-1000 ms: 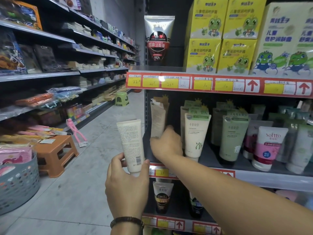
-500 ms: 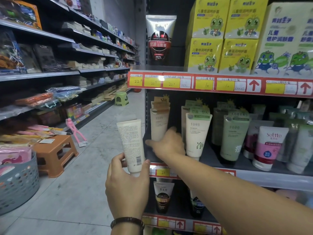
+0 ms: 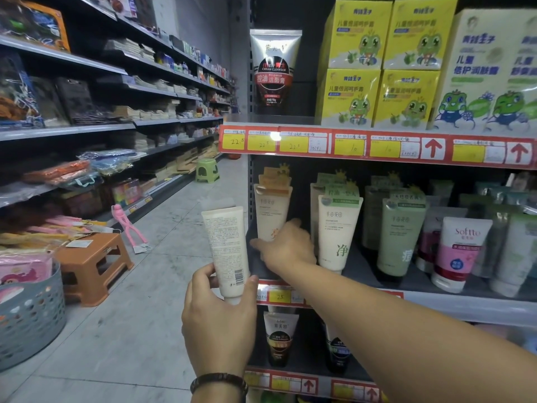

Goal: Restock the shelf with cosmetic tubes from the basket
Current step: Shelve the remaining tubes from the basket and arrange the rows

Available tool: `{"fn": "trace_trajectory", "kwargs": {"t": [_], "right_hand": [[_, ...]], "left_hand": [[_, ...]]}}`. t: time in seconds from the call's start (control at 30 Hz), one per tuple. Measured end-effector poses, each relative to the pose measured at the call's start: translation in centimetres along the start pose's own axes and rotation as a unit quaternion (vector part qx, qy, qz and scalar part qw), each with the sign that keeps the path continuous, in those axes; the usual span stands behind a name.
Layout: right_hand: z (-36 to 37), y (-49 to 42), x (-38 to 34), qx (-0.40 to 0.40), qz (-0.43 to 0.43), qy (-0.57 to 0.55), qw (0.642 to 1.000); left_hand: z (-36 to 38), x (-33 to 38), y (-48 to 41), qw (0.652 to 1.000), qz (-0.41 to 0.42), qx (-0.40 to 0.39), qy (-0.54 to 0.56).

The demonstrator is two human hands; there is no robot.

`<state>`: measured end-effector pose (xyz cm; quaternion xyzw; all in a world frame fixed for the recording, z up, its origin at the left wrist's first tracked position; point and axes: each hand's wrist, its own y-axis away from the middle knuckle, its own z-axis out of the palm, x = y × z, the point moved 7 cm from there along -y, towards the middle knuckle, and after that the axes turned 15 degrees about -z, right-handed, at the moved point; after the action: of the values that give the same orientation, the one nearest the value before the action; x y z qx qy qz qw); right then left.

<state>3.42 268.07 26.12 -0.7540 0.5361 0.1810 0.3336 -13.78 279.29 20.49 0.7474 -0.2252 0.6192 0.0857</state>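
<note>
My left hand (image 3: 218, 324) grips a cream-white cosmetic tube (image 3: 226, 248) by its lower end and holds it upright in front of the shelf, back label and barcode toward me. My right hand (image 3: 287, 245) reaches onto the middle shelf (image 3: 465, 306). Its fingers are stretched out against the lower part of a cream tube with an orange top (image 3: 273, 207), which stands upright at the shelf's left end. That tube's base is hidden behind the hand. The grey-blue perforated basket (image 3: 35, 315) sits on the floor at the far left, with pink packs in it.
White and green tubes (image 3: 338, 228) and pink Softto tubes (image 3: 459, 251) fill the shelf to the right. Yellow boxes (image 3: 377, 68) and a black-and-silver tube (image 3: 274, 71) stand on the shelf above. An orange stool (image 3: 93, 263) is beside the basket, and a green stool (image 3: 207, 170) stands down the aisle.
The shelf tube was tilted in my right hand and now stands upright. My right hand has slid down to its base with the fingers spread. My left hand and its tube have hardly moved.
</note>
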Motion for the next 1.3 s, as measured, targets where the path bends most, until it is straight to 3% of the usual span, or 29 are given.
{"fn": "trace_trajectory", "kwargs": {"t": [0.27,0.4,0.57,0.77,0.87,1.03,1.13,1.3], "right_hand": [[-0.7,0.9,-0.6,0.015,0.017,-0.042,0.999],[-2.2,3.9,-1.9,0.066,-0.066,-0.083,0.992],[-2.2,6.3,-2.3,-0.02,-0.176,-0.184,0.967],[-1.3,5.9,-1.0,-0.115,-0.155,-0.31,0.931],[-1.7,5.4,-0.5,-0.111,-0.17,-0.335,0.92],[-2.6,4.8,-0.5,-0.062,-0.211,-0.285,0.933],[-3.4,4.6,-0.9,-0.02,-0.246,-0.237,0.94],[-3.5,4.0,-1.4,0.008,-0.257,-0.177,0.95]], "left_hand": [[0.3,-0.2,-0.2,1.0,-0.01,-0.004,-0.007],[0.0,0.3,0.0,1.0,-0.016,-0.024,0.01],[0.7,0.8,0.2,0.986,-0.04,-0.105,0.123],[2.4,1.6,0.5,0.953,-0.044,-0.237,0.184],[2.5,2.4,0.5,0.947,-0.036,-0.252,0.195],[2.6,3.3,0.3,0.956,-0.022,-0.193,0.22],[3.0,3.9,0.6,0.971,0.004,-0.168,0.171],[4.5,3.0,0.4,0.963,-0.043,-0.207,0.168]]}}
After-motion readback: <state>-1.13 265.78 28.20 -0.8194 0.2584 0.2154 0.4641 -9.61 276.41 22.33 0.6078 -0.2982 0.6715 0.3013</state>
